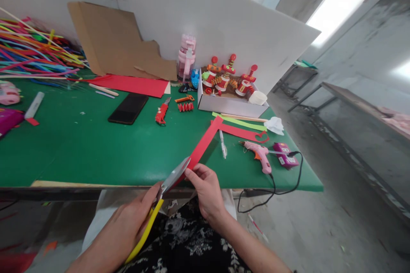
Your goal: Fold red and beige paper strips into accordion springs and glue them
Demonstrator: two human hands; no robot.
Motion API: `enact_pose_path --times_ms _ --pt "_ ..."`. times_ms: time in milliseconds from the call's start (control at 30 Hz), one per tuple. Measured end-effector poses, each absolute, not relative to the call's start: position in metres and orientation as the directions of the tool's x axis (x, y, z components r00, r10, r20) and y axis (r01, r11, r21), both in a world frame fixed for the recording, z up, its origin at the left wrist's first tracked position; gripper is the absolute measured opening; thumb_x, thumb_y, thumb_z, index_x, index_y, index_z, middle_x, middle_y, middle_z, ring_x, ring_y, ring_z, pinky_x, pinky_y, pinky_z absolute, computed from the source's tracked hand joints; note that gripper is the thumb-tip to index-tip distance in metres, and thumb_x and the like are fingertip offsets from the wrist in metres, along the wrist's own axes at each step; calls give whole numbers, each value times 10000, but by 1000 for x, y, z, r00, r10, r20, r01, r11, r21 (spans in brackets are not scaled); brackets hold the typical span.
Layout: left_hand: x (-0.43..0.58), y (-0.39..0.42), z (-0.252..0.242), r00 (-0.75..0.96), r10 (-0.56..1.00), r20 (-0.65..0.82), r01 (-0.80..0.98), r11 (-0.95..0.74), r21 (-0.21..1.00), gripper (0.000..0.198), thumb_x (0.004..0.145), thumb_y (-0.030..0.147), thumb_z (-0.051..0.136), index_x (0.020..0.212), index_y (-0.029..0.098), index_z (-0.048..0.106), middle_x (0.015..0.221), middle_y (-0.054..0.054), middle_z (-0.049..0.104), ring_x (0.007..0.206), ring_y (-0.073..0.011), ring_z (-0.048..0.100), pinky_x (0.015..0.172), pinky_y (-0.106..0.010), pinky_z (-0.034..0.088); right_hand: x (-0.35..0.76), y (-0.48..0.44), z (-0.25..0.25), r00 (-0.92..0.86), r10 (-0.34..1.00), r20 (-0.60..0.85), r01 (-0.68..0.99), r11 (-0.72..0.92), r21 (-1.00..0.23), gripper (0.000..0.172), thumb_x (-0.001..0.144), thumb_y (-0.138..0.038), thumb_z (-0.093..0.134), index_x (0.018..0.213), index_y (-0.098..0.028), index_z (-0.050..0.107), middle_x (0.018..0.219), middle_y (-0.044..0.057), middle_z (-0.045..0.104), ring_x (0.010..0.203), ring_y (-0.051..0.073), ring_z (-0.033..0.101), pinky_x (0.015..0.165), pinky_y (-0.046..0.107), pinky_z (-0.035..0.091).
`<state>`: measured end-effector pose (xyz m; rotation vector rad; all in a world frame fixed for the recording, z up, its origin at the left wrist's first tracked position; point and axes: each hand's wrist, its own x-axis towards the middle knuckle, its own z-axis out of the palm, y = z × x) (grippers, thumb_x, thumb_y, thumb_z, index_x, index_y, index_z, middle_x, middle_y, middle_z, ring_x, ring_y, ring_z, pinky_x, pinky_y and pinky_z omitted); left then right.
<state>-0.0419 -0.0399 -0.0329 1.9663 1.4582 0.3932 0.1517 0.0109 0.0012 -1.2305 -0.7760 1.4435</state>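
Scissors (174, 175) with yellow handles point up and to the right over the table's front edge. My left hand (136, 213) is closed around them near the pivot; part of its grip is hidden. A long red paper strip (205, 144) slants away from me, its lower part running beside the blades. My right hand (205, 185) pinches this strip between thumb and fingers, close to the scissor tip. Beyond the strip's far end lie another red strip (240, 131) with a cut-out end, a light green strip (253, 124) and a white pen (223, 145).
A pink glue gun (261, 153) with a black cord lies right, beside a purple box (285, 155). Behind stands a white box (229, 104) of red figures. A phone (128, 108), red utility knife (162, 111), pink bottle (186, 57) and cardboard (115, 42) occupy the green table (80, 149).
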Motion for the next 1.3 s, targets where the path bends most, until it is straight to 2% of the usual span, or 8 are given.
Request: enact_pose_path --times_ms 200,467,800,900,1033,1133,1300 --pt "-40 -38 -26 364 925 -110 682 -184 708 611 845 212 380 1455 229 397 1171 -95 722 993 -230 715 811 -261 546 151 11 1 69 957 -282 -299 -250 -921 250 633 -384 801 619 -184 651 617 -22 601 616 117 478 649 258 387" --pt "-45 -40 -42 353 933 -63 681 -210 701 614 835 218 379 1446 253 409 1133 -71 741 930 -223 730 794 -253 552 151 11 2 72 958 -277 -297 -244 -923 256 629 -397 806 612 -193 652 619 -17 609 614 123 485 645 261 400" --pt "-43 -40 -41 354 931 -92 672 -185 717 595 852 240 369 1445 230 412 1109 -85 744 919 -228 729 791 -258 548 152 11 0 58 963 -263 -309 -233 -922 236 649 -397 805 645 -203 671 661 -13 639 633 128 519 674 268 438" --pt "-44 -41 -39 349 935 -69 672 -198 714 600 842 231 380 1440 246 418 1148 -74 735 956 -220 725 806 -242 544 153 12 2 25 966 -257 -355 -232 -906 228 629 -374 825 741 -215 707 725 -7 676 651 130 543 666 262 448" --pt "-46 -42 -36 340 938 -73 696 -198 690 577 859 222 372 1432 271 424 1218 -56 710 1002 -210 716 831 -231 538 157 15 8 -8 961 -275 -405 -255 -878 315 643 -417 827 859 -212 724 740 -6 673 622 118 524 628 248 439" --pt "-50 -43 -36 332 940 -76 700 -191 688 558 876 227 358 1424 292 433 1233 -43 702 1013 -212 713 830 -237 544 160 20 12 19 953 -302 -434 -265 -861 356 667 -504 793 827 -194 723 669 -13 635 571 108 488 587 247 423" --pt "-56 -45 -45 316 942 -110 707 -157 690 581 853 237 390 1428 303 443 1291 -49 675 1077 -253 691 854 -275 556 162 27 11 85 943 -321 -459 -249 -853 344 564 -424 871 668 -191 639 602 -49 572 527 86 475 553 233 408"
